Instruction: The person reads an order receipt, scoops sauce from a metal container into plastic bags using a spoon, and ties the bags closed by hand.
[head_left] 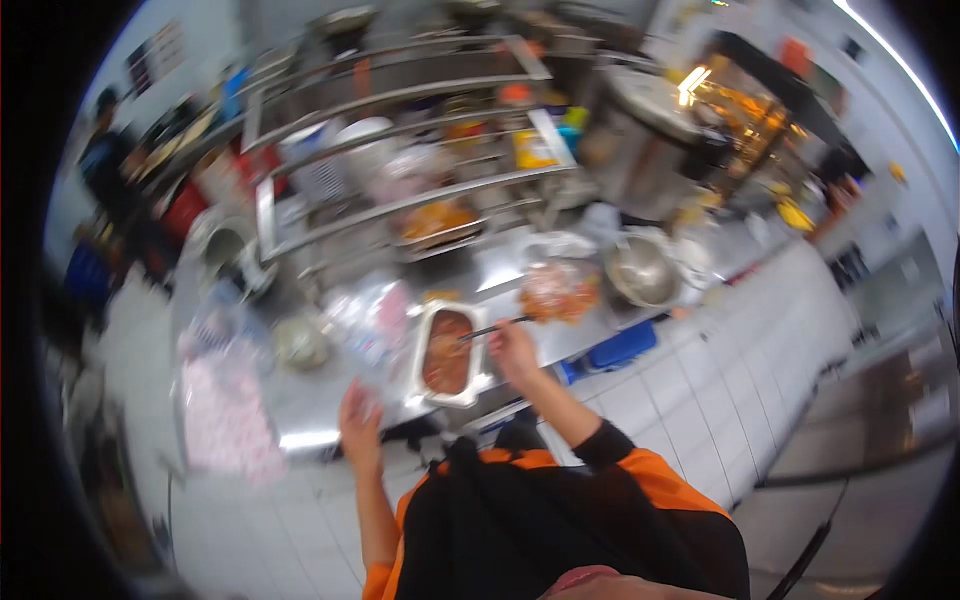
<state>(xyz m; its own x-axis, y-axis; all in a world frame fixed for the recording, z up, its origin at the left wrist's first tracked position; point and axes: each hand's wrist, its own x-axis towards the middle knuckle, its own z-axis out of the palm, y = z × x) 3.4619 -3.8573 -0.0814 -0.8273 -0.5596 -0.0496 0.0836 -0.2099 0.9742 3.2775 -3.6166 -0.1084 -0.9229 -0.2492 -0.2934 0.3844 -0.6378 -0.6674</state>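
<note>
My right hand [514, 352] is closed around the dark handle of a utensil [497, 328], whose far end reaches into a rectangular metal pan [423, 365]. Reddish-brown food in sauce [446, 362] fills much of that pan, which sits at the counter's front edge. My left hand [361, 412] is to the left of the pan, near the front edge, blurred; whether its fingers hold anything is not clear. Beyond the utensil lies a clear plastic bag of orange-red food [560, 292].
Plastic bags [370, 315] and a pink patterned cloth or bag [230, 420] are on the steel counter's left. A metal rack [420, 195] stands behind. To the right are a steel bowl [643, 270] and a large pot [640, 140]. A person [115, 170] stands far left.
</note>
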